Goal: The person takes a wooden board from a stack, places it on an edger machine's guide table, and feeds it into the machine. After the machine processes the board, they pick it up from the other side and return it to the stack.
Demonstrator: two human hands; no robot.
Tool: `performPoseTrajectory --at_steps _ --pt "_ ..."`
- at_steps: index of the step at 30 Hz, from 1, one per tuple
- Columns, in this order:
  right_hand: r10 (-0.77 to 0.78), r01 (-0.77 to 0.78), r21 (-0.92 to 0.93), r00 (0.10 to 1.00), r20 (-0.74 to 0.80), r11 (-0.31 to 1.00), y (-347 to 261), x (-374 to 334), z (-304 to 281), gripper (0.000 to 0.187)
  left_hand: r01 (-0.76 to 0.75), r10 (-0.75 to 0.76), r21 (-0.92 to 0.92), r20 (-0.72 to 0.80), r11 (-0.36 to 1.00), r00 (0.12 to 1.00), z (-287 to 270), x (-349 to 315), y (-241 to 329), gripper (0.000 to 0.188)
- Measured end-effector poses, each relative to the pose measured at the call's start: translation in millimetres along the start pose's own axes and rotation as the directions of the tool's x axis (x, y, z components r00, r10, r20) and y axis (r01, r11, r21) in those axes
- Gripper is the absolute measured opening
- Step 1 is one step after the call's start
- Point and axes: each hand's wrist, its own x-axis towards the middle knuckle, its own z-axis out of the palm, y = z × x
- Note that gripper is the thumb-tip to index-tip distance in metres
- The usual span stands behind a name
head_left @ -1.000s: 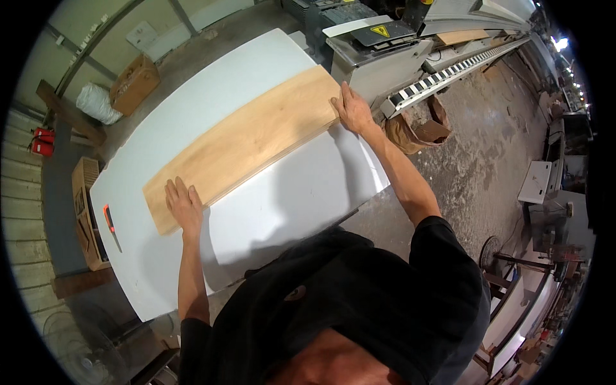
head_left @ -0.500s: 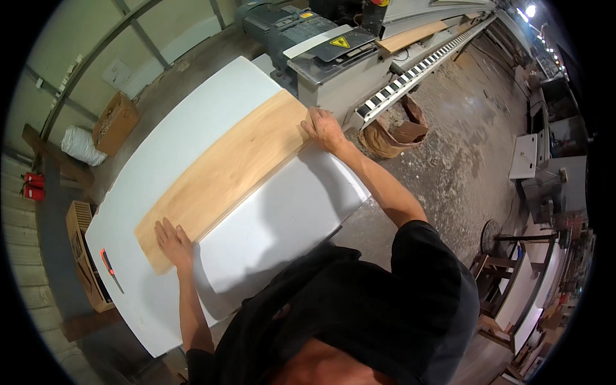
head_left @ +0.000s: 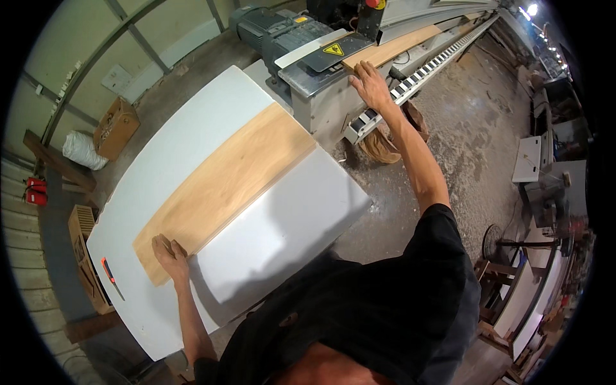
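Note:
A stack of pale wood-grain boards [head_left: 224, 183] lies on a white panel surface [head_left: 256, 263] in front of me. My left hand [head_left: 171, 258] rests on the near-left end of the stack, fingers laid on top and slightly bent. My right hand [head_left: 370, 86] reaches to the machine at the upper right, its fingers stretched onto the end of another wooden board [head_left: 407, 46]. Whether its thumb grips that board from below is hidden. Left of the stack, an orange and black utility knife [head_left: 111, 277] lies on the white surface.
The machine [head_left: 321, 70] has a grey motor, metal bed and roller rail [head_left: 436, 65]. Below the rail stands a brown bag [head_left: 380, 149]. A cardboard box [head_left: 117, 128] and white sack [head_left: 83, 151] stand at the left. A fan [head_left: 493, 242] is at the right.
My right hand has left the stack's far end and moved up and right to the board at the machine. That board extends farther towards me. My left hand stays on the stack, fingers more bent.

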Motion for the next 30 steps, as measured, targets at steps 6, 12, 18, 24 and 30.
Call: performPoseTrajectory --at_steps 6,12,18,24,30 --pt "-0.009 0.010 -0.070 1.000 0.010 0.997 47.0 8.3 7.1 0.062 -0.155 0.068 -0.467 -0.196 0.871 0.978 14.0 -17.3 98.8 0.048" --pt "0.116 -0.117 -0.068 0.993 -0.028 0.991 91.1 -3.0 19.2 0.061 0.069 -0.010 -0.706 0.086 0.705 0.996 47.9 -26.5 178.8 0.048" --pt "0.173 -0.180 -0.117 0.982 -0.070 0.977 127.6 8.2 31.4 0.060 0.192 0.111 -0.811 0.301 0.553 0.947 90.7 -3.4 260.2 0.047" --pt "0.233 -0.241 -0.107 0.969 -0.079 0.965 160.1 28.7 19.3 0.059 0.441 0.064 -0.802 0.506 0.403 0.860 130.3 26.9 311.2 0.044" --pt "0.161 -0.178 -0.147 0.979 -0.123 0.973 168.6 36.5 16.7 0.051 0.588 0.011 -0.781 0.603 0.210 0.798 149.3 39.2 315.1 0.038"
